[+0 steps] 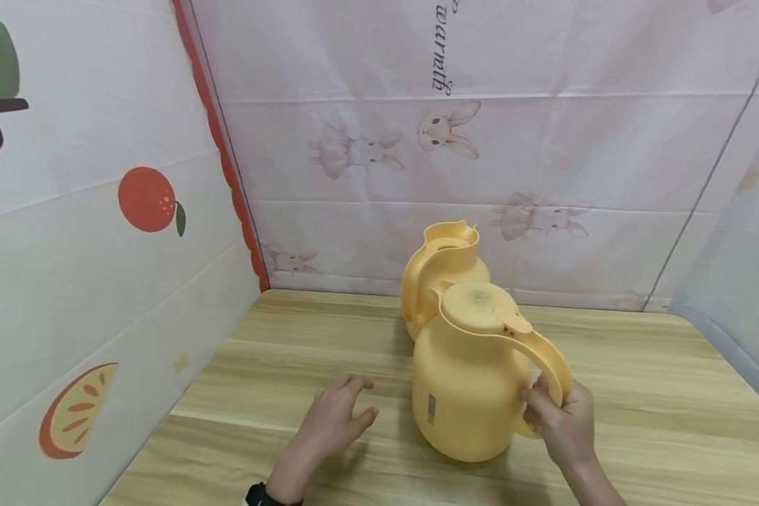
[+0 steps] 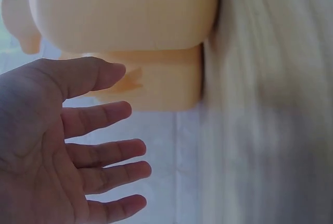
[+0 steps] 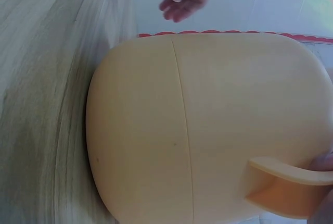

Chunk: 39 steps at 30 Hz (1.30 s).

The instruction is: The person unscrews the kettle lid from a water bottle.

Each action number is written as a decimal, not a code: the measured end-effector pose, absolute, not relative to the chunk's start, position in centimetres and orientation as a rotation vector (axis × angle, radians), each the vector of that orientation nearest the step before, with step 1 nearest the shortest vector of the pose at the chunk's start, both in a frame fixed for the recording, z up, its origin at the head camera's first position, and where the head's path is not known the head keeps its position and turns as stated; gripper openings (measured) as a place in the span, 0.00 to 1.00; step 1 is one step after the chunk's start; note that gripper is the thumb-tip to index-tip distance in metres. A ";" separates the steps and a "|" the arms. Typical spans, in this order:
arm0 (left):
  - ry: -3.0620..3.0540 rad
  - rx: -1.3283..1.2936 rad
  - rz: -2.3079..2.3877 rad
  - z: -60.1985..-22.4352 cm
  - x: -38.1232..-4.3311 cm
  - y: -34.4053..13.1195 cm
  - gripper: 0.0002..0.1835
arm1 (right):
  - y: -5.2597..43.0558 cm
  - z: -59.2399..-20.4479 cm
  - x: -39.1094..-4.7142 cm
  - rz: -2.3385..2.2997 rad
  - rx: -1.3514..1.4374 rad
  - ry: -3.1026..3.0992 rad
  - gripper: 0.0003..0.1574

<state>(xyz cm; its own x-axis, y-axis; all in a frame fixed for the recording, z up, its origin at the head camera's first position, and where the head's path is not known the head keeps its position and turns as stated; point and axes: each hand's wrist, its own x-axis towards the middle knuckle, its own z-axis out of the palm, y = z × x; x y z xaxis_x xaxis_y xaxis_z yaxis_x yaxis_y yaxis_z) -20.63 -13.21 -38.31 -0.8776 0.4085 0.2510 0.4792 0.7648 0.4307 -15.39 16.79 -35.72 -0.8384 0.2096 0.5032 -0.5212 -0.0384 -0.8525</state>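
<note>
A yellow thermos jug [image 1: 468, 386] with a round lid stands in front, its handle toward the right. My right hand [image 1: 563, 422] grips that handle low down, fingers curled round it; the right wrist view shows the handle's lower end [image 3: 291, 182] and the jug's wide body [image 3: 182, 130]. To the left of the jug, my left hand [image 1: 338, 422] hovers with fingers spread and nothing in it. In the left wrist view its palm [image 2: 62, 146] faces the camera, thumb close to the jugs. Behind stands a second yellow jug [image 1: 445, 260], partly hidden by the front one.
Both jugs are on a wood-grain table [image 1: 303, 337]. Cloth walls stand round it: a pink one with printed rabbits [image 1: 354, 232] at the back, a white one with printed fruit [image 1: 133, 295] on the left, and a pale one [image 1: 746, 281] on the right.
</note>
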 end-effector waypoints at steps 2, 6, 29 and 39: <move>-2.763 -0.742 -0.746 -37.7 -20.8 -12.8 0.19 | 16.9 -35.7 -15.3 1.927 0.325 -1.756 0.20; -2.622 -0.798 -0.739 -36.1 -21.0 -11.8 0.17 | 16.9 -35.7 -15.3 1.923 0.326 -1.760 0.20; -1.969 -1.099 -0.827 -28.5 -20.5 -4.0 0.15 | 17.3 -36.0 -15.2 1.912 0.355 -1.827 0.19; -1.950 -1.154 -0.775 -26.9 -21.7 -2.2 0.16 | 17.4 -36.1 -15.4 1.923 0.345 -1.825 0.18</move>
